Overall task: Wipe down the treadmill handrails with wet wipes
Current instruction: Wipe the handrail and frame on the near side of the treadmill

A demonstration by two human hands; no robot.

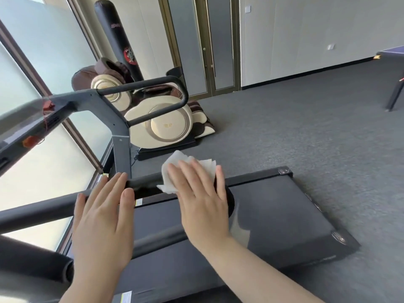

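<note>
A black padded near handrail (43,208) of the treadmill runs from the lower left toward the middle. My right hand (201,197) lies flat with straight fingers on a white wet wipe (175,167), pressing it onto the rail's curved end. My left hand (102,215) rests open over the same rail a little to the left, fingers straight. The far handrail (153,84) loops around at the upper middle, joined to the grey console frame (72,103).
The treadmill belt deck (273,215) lies below the hands. A cream and brown massage chair (166,125) and a black punching bag (120,40) stand behind the treadmill. Tall windows fill the left. Grey carpet spreads right, with a table leg (393,95) at the far right.
</note>
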